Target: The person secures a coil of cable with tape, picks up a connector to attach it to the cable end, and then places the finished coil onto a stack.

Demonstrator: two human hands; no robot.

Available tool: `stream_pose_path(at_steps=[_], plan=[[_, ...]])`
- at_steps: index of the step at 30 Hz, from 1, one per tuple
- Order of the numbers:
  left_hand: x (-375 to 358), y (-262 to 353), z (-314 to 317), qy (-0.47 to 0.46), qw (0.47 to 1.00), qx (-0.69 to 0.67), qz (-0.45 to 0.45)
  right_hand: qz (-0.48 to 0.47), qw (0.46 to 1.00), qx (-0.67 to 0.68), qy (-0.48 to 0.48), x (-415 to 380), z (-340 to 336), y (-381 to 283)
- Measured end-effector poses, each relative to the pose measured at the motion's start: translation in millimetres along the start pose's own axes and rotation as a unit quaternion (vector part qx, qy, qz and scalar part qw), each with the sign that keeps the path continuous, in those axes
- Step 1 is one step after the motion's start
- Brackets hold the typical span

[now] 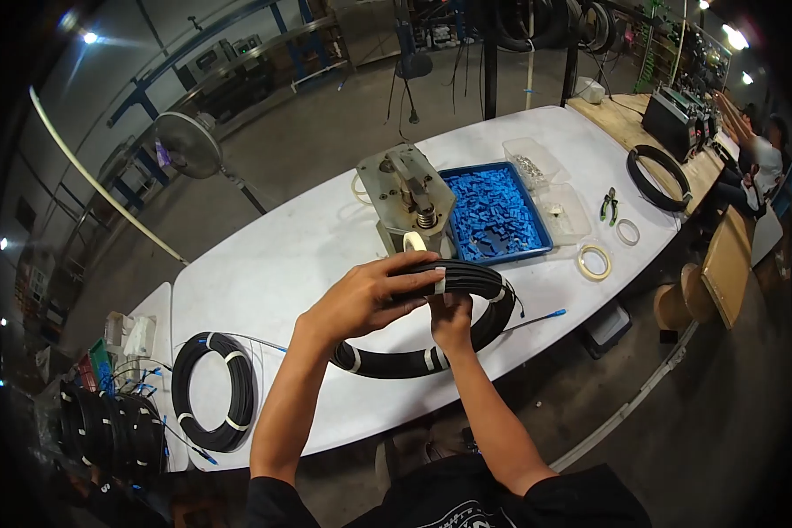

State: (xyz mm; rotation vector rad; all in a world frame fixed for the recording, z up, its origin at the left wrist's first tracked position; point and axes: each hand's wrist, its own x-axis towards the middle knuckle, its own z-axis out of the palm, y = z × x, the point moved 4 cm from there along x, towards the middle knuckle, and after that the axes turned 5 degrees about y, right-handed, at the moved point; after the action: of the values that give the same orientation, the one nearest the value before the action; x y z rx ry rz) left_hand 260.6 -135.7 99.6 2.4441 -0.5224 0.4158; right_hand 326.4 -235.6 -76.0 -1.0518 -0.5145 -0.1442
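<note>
Over the near side of the white bench [268, 273], the ring-shaped coil of black cable [387, 363] lies directly under the fingers of my left hand [361, 297], which are laid across its far side and closed on it. On that far side, a white tape band [440, 281] sits right at my left fingertips. My right hand [452, 327] reaches up inside the ring, just below the same band; its fingers are partly hidden, so I cannot tell how firmly they grip. Both hands meet the far side, left above and right below, while the ring's longer spread runs left to right as I see it.

Just beyond the coil and to its right, a rectangular blue plastic tray [510, 256] holds a deep scatter of small blue plastic pieces [493, 207]. It stands beside a grey metal machine with a coiled spring [396, 198]. Along the tray's right side are two clear plastic boxes: the farther clear box [539, 148] holds small silvery pieces [528, 169], the nearer clear box [576, 227] something pale, too small to name.
</note>
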Motion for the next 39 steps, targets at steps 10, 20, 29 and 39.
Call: stream_pose_path(at_steps=[10, 20, 29, 39], plan=[[-4.2, -9.5, -0.1, -0.011, 0.979, -0.079, -0.189, 0.151, 0.959, 0.239, 0.01, 1.1, 8.8, -3.3], [0.3, -14.6, -2.8, -0.011, 0.933, -0.272, -0.235, 0.07, 0.994, 0.061, -0.061, 20.7, 1.3, -7.7], [-15.4, -15.9, -7.3, 0.017, 0.94, -0.259, -0.22, 0.098, 0.987, -0.099, -0.081, 24.4, -24.7, -118.9], [-27.5, -12.9, -8.8, 0.025, 0.943, -0.243, -0.227, 0.325, 0.697, -0.217, -0.602, 122.0, 50.9, -30.5]])
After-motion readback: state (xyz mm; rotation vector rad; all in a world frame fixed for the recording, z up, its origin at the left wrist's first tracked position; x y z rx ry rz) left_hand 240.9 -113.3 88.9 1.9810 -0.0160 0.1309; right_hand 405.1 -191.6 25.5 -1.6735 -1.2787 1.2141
